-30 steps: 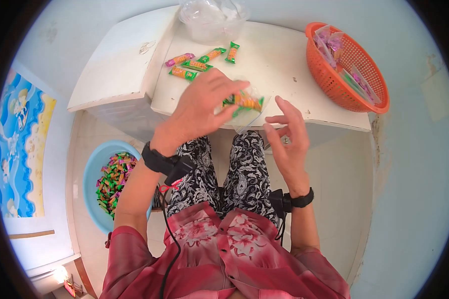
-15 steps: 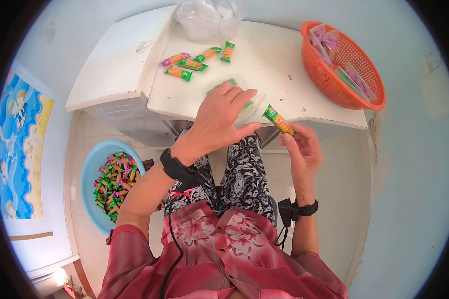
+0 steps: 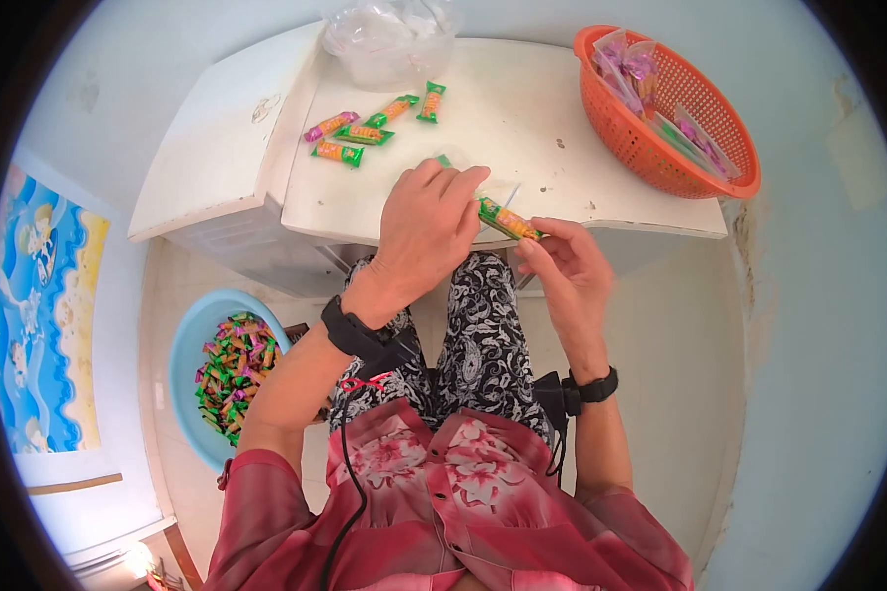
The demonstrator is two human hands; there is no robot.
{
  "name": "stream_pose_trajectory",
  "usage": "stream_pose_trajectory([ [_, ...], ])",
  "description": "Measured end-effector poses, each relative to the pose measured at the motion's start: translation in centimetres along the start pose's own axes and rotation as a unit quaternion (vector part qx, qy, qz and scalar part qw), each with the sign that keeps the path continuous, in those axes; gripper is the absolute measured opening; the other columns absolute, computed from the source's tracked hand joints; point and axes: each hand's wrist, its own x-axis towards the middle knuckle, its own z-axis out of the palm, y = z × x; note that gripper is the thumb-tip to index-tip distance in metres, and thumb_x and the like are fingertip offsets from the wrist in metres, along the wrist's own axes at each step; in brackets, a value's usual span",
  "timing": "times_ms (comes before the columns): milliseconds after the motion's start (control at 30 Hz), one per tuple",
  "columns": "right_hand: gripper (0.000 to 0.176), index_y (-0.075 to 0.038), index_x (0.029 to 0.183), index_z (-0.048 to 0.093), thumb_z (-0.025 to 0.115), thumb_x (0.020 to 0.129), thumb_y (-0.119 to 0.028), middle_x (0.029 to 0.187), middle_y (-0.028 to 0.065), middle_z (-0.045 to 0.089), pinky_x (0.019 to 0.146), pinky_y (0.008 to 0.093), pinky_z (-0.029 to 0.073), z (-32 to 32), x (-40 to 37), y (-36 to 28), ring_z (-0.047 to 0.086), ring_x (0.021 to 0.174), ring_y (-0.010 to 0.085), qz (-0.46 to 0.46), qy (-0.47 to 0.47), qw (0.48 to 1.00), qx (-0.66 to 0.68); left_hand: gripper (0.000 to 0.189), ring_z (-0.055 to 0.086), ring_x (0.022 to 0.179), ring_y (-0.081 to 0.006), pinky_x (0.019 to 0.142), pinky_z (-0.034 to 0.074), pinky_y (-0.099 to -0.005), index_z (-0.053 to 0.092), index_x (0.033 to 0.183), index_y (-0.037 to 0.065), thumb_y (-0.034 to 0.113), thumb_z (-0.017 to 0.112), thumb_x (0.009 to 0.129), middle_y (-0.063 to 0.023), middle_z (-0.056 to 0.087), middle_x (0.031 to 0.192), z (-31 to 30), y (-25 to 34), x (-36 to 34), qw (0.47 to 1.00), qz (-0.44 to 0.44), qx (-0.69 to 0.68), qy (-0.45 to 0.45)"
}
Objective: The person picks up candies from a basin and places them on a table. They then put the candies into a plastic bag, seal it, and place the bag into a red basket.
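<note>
My right hand (image 3: pixel 574 266) pinches one end of a small wrapped snack (image 3: pixel 510 220) in a green and orange wrapper. The snack's far end meets the fingers of my left hand (image 3: pixel 426 219), at the mouth of a clear plastic bag (image 3: pixel 504 191). My left hand is closed over this bag near the table's front edge and covers most of it. A bit of green wrapper shows past its knuckles. Farther back lie several loose snacks, some green and orange (image 3: pixel 338 154), one purple and orange (image 3: pixel 332 126).
The white table (image 3: pixel 522 108) bears a clear plastic tub (image 3: pixel 389 49) at the back and an orange colander (image 3: pixel 611 123) with filled bags at the right. On the floor at the left stands a light blue basin (image 3: pixel 185 345) full of wrapped snacks.
My right hand has moved left, bringing the snack to the bag beside my left hand. The left fingers, spread before, have closed in. The camera view has shifted slightly.
</note>
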Motion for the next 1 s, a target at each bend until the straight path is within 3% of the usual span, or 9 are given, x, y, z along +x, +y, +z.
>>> stream_pose_trajectory([
  [233, 0.031, -0.001, 0.122, 0.071, 0.085, 0.095, -0.004, 0.103, 0.0018, 0.073, 0.065, 0.0217, 0.05, 1.7, 1.6, 1.8, 0.065, 0.075, 0.005, -0.082, 0.037, 0.988, -0.127, 0.046, 0.064, 0.091, -0.0277, 0.081, 0.053, -0.0411, 0.069, 0.13, 0.005, -0.001, 0.075, 0.085, -0.0047, 0.07, 0.09, 0.2, 0.5, 0.1, 0.999, 0.015, -0.014, 0.034],
  [433, 0.027, -0.004, 0.111, 0.069, 0.087, 0.092, -0.007, 0.1, 0.0035, 0.074, 0.057, 0.0274, 0.049, 3.4, 3.7, 2.7, 0.065, 0.065, 0.0104, -0.187, 0.072, 0.953, -0.225, 0.049, 0.065, 0.092, -0.0268, 0.083, 0.053, -0.0416, 0.069, 0.133, 0.006, -0.001, 0.076, 0.085, -0.0036, 0.071, 0.09, 0.3, 0.5, 0.2, 0.999, 0.019, -0.018, 0.031],
  [633, 0.025, -0.008, 0.108, 0.072, 0.088, 0.089, -0.013, 0.107, 0.0036, 0.071, 0.059, 0.0321, 0.053, 3.6, 4.4, 3.3, 0.065, 0.064, 0.0163, -0.253, 0.082, 0.892, -0.366, 0.048, 0.066, 0.092, -0.0267, 0.084, 0.052, -0.0414, 0.069, 0.134, 0.006, 0.001, 0.076, 0.086, -0.0035, 0.072, 0.093, 0.5, 0.1, -0.1, 0.999, 0.019, -0.03, 0.026],
  [733, 0.023, -0.01, 0.108, 0.076, 0.088, 0.089, -0.013, 0.116, 0.0032, 0.069, 0.059, 0.0322, 0.053, 3.3, 4.3, 4.1, 0.065, 0.066, 0.0171, -0.242, 0.092, 0.895, -0.364, 0.048, 0.066, 0.092, -0.0274, 0.084, 0.052, -0.0413, 0.069, 0.135, 0.006, 0.005, 0.078, 0.088, -0.0036, 0.074, 0.096, 0.6, -0.4, -0.4, 0.998, 0.011, -0.051, 0.021],
  [833, 0.022, -0.01, 0.108, 0.078, 0.088, 0.089, -0.012, 0.121, 0.0051, 0.068, 0.062, 0.0322, 0.054, 2.8, 4.0, 4.4, 0.068, 0.074, 0.0182, -0.24, 0.104, 0.897, -0.355, 0.047, 0.067, 0.094, -0.0269, 0.087, 0.053, -0.0401, 0.067, 0.138, 0.004, 0.01, 0.078, 0.093, -0.0061, 0.075, 0.101, -0.2, -1.0, -0.5, 0.997, -0.018, -0.07, 0.034],
  [933, 0.018, -0.009, 0.108, 0.079, 0.085, 0.091, -0.011, 0.13, 0.0097, 0.067, 0.08, 0.0378, 0.057, 2.3, 3.3, 4.1, 0.068, 0.096, 0.024, -0.254, 0.121, 0.875, -0.394, 0.045, 0.069, 0.101, -0.0237, 0.09, 0.054, -0.0379, 0.065, 0.143, 0.002, 0.016, 0.074, 0.101, -0.0092, 0.076, 0.114, -0.2, -3.5, -0.6, 0.988, -0.105, -0.095, 0.055],
  [1000, 0.016, -0.009, 0.11, 0.08, 0.082, 0.094, -0.011, 0.139, 0.0138, 0.065, 0.095, 0.0437, 0.053, 2.0, 2.5, 3.7, 0.065, 0.114, 0.0307, -0.265, 0.11, 0.859, -0.423, 0.046, 0.069, 0.112, -0.0218, 0.094, 0.054, -0.0366, 0.061, 0.149, 0.003, 0.019, 0.069, 0.106, -0.0114, 0.075, 0.126, 0.5, -5.7, -0.8, 0.98, -0.154, -0.12, 0.049],
])
